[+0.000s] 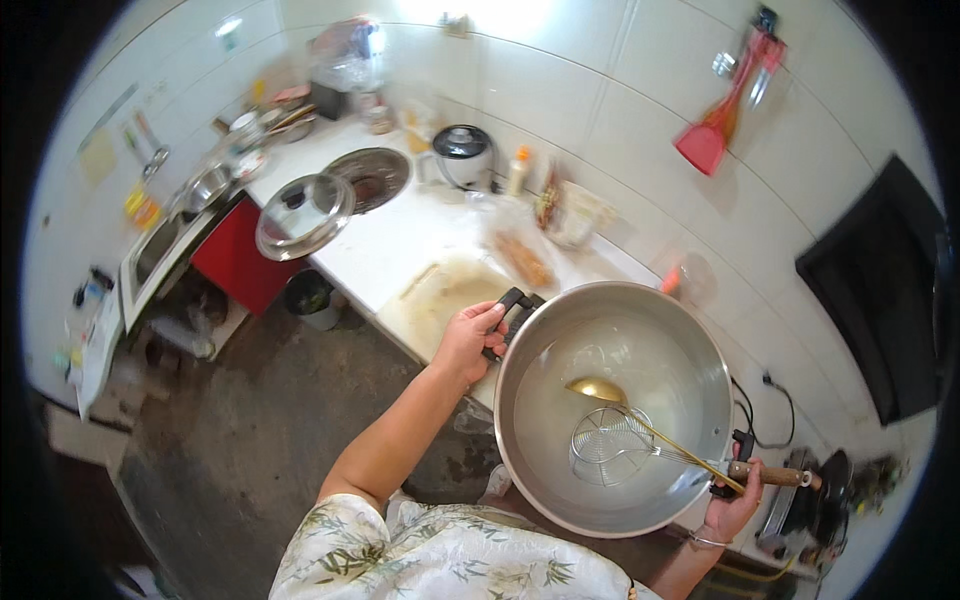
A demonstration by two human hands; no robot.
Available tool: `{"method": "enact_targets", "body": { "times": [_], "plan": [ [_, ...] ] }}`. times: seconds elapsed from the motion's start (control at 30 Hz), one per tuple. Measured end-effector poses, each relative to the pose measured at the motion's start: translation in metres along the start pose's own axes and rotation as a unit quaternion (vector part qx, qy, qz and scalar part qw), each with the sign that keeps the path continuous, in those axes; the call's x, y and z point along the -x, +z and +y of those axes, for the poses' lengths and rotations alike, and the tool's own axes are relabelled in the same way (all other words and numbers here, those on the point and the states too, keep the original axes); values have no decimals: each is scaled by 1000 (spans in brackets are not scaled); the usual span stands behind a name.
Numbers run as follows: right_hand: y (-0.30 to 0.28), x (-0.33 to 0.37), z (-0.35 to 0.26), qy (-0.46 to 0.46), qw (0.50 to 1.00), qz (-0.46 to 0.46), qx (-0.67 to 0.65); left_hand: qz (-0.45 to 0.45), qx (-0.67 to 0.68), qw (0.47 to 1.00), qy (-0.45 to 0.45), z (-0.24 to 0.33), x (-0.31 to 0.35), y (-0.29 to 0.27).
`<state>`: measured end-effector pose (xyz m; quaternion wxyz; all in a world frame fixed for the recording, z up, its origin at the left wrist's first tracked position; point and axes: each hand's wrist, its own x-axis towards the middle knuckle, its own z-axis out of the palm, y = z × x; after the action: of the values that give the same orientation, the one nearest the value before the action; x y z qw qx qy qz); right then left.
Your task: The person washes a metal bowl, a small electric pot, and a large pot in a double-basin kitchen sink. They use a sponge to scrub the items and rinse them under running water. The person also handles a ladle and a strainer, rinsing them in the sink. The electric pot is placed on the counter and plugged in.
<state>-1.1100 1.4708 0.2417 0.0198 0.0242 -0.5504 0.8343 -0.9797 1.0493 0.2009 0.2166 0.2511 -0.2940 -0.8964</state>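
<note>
Gripping a big steel wok (640, 330) by both handles, right of centre frame.
Left hand (468, 340) closed round the black handle (512, 310); right hand (735, 500) clasps the far handle plus a wire skimmer (612, 445) lying inside.

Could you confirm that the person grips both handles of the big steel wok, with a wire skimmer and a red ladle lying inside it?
Not quite: the ladle is gold-coloured, not red, as the head view shows. The rest holds: the left hand and right hand each have a grip on a handle of the steel wok, with the wire skimmer inside.
</note>
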Motion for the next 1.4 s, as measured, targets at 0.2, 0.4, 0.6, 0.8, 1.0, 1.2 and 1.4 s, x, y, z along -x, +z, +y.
{"method": "enact_targets", "body": {
  "times": [0.2, 0.4, 0.6, 0.8, 1.0, 1.2, 1.4],
  "plan": [
    [117, 60, -13, 49, 992, -117, -8, 43, 54, 991, 111, 119, 129, -75],
    [232, 156, 73, 180, 957, -224, -43, 122, 67, 971, 194, 224, 237, -206],
    [397, 282, 152, 280, 901, -326, -59, 262, 78, 917, 290, 313, 348, -347],
    [571, 374, 223, 347, 832, -428, -56, 343, 127, 838, 406, 380, 404, -462],
    [746, 486, 303, 380, 749, -539, -58, 448, 193, 748, 450, 439, 439, -586],
    [903, 577, 379, 421, 674, -604, -51, 527, 242, 658, 481, 511, 449, -674],
    [1019, 670, 431, 470, 639, -607, -35, 568, 181, 640, 485, 618, 471, -737]
  ]
}}
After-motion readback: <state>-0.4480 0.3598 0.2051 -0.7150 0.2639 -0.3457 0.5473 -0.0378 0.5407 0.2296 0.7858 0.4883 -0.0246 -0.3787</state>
